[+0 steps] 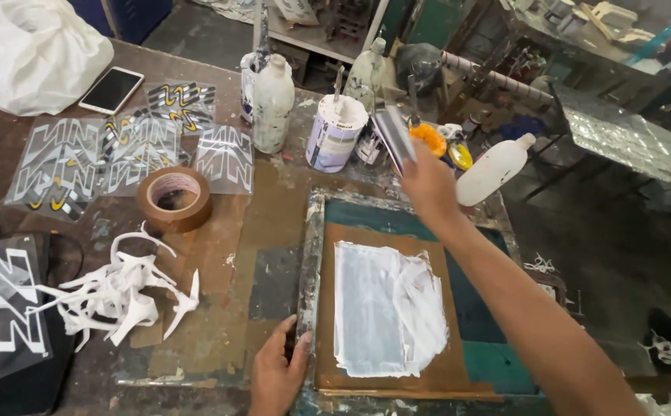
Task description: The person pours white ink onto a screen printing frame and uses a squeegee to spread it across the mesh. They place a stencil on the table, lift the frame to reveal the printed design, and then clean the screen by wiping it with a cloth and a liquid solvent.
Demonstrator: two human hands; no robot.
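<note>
Evidently the right hand (428,181) is gripping a squeegee (394,137) above the far edge of the printing screen (397,308), while the left hand (277,374) is lying open, pressing the frame's near left corner. White ink is covering the mesh; a steady pull seems needed. Tape (174,199), paint pots (335,131) and paper scraps (123,293) are crowding the stained worktop (227,308).

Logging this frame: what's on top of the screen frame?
White paste is spread over the brown-taped mesh of the screen frame. The left hand presses its edge; the right hand lifts a squeegee. Whatever lies beneath is covered.
</note>
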